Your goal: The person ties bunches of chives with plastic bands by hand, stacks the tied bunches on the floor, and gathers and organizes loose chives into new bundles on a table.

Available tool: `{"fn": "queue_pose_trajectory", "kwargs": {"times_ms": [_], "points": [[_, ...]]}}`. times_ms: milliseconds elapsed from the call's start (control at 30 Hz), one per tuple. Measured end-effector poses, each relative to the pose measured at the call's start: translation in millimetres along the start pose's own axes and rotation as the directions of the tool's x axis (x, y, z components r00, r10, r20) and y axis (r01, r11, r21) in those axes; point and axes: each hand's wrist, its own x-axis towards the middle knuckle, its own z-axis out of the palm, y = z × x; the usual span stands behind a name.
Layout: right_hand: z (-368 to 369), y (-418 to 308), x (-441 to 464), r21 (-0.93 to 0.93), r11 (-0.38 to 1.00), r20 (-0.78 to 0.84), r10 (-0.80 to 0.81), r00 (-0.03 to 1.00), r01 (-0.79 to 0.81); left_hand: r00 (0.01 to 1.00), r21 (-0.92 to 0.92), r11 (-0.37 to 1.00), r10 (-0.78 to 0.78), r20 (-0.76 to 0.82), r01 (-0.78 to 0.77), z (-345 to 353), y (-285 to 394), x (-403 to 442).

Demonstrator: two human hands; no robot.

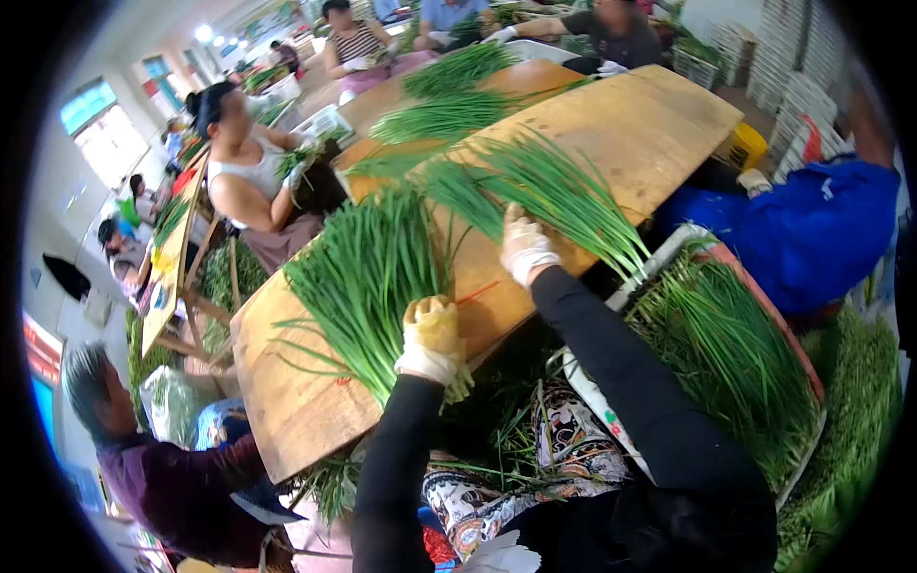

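Observation:
A thick bunch of long green stalks lies on the wooden table, its pale ends over the near edge. My left hand, in a yellowed glove, rests on the lower part of this bunch with its fingers curled around it. Farther right, my right hand, in a white glove, is at the near side of a looser, fanned-out bunch. Its fingertips touch or nearly touch the green leaves; whether they grip any cannot be told.
More green stalks lie across the table's far part. A crate full of stalks stands at my right. A person in blue is beyond it, a person in purple at the left, and others sit opposite.

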Motion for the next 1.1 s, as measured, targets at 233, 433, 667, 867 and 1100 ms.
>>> {"fn": "queue_pose_trajectory", "kwargs": {"times_ms": [233, 433, 667, 867, 1100], "points": [[-60.1, 15.1, -21.0, 0.051, 0.995, 0.218, -0.099, 0.971, 0.090, 0.999, -0.047, 0.999, -0.002, -0.050, 0.000, -1.2, 3.6, 0.8], [-67.8, 166.7, -5.5, 0.317, 0.876, 0.034, 0.372, 0.928, -0.363, 1.000, -0.060, 0.998, 0.018, -0.004, -0.018, -4.0, 1.4, 0.5], [-38.8, 144.3, -41.3, 0.188, 0.932, 0.320, 0.240, 0.916, -0.310, 0.999, -0.038, 0.999, 0.028, 0.015, -0.027, -3.3, -0.8, 0.5], [-45.3, 210.9, -9.7, 0.248, 0.873, 0.146, 0.395, 0.907, -0.420, 0.999, -0.059, 0.997, 0.044, 0.009, -0.043, -4.9, -1.1, -0.2], [-158.3, 230.2, 17.1, 0.592, 0.790, -0.167, 0.316, 0.934, -0.161, 0.999, -0.132, 0.991, 0.035, 0.040, -0.030, -30.6, 0.2, 10.8]]}}
